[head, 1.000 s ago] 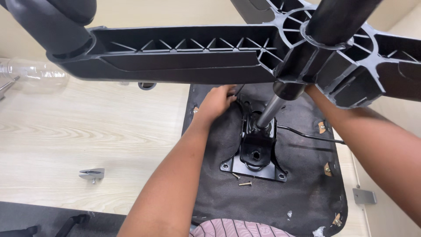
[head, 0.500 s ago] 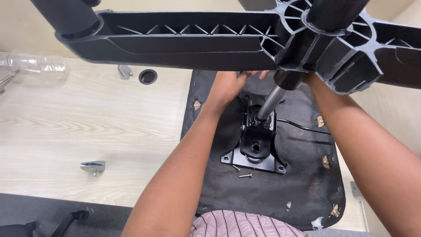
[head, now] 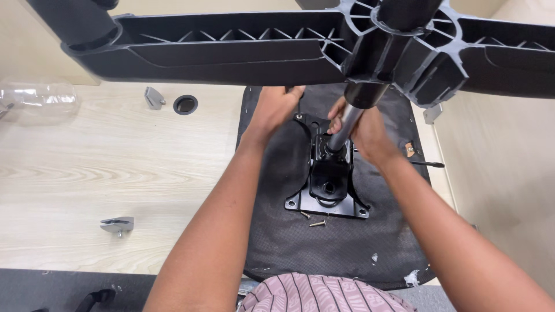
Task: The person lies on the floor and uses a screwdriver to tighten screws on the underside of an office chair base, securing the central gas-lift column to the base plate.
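An upturned black chair seat (head: pixel 341 248) lies on a pale wooden desk (head: pixel 104 167). A black metal mounting plate (head: pixel 328 190) sits on the seat, and a grey gas cylinder (head: pixel 346 124) rises from it to the black star-shaped chair base (head: pixel 243 49) that spans the top of the view. My left hand (head: pixel 276 108) is curled at the plate's far left corner, fingers closed on a thin dark tool that points down at a screw. My right hand (head: pixel 363 132) wraps the lower part of the cylinder.
Two loose screws (head: pixel 312 219) lie on the seat by the plate's near edge. On the desk are a clear plastic bottle (head: pixel 40 101), two small metal brackets (head: pixel 118 224) (head: pixel 153 97) and a round cable hole (head: pixel 185 104). A black lever (head: pixel 428 164) sticks out to the right.
My right hand has come in from the right and closed around the cylinder. My left hand stays at the plate's far left corner. The view has shifted slightly.
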